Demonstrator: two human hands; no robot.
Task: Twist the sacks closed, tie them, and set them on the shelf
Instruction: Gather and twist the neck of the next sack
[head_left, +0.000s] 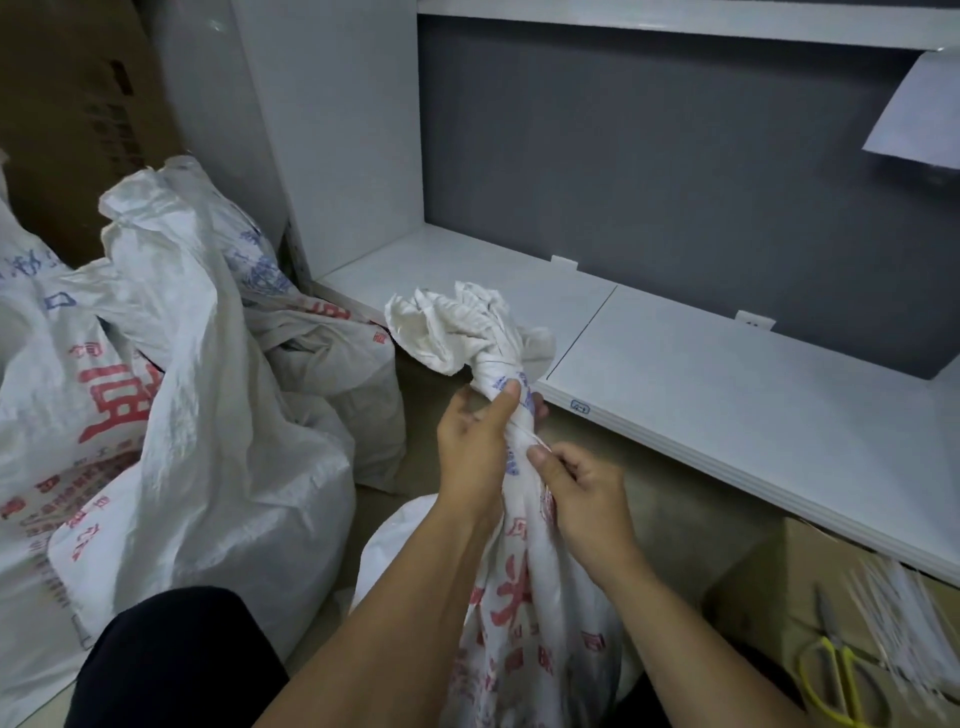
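We hold the sack (524, 597) just in front of the shelf (727, 395). Its twisted neck points up toward the shelf edge. Our left hand (478, 441) is curled tight round the neck, nearest the shelf. Our right hand (587, 499), a bit farther back, pinches what looks like a thin tie (525, 431) against the neck. We think tying comes next.

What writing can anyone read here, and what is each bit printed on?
"A-1", as best it reads: small blue label on the front edge of the shelf.
"米", apparently: large red character on the held sack; its other red and blue print is too creased to read.
Sacks on the left: red and blue characters, crumpled and blurred, unreadable.
Cardboard box: dark print, unreadable.
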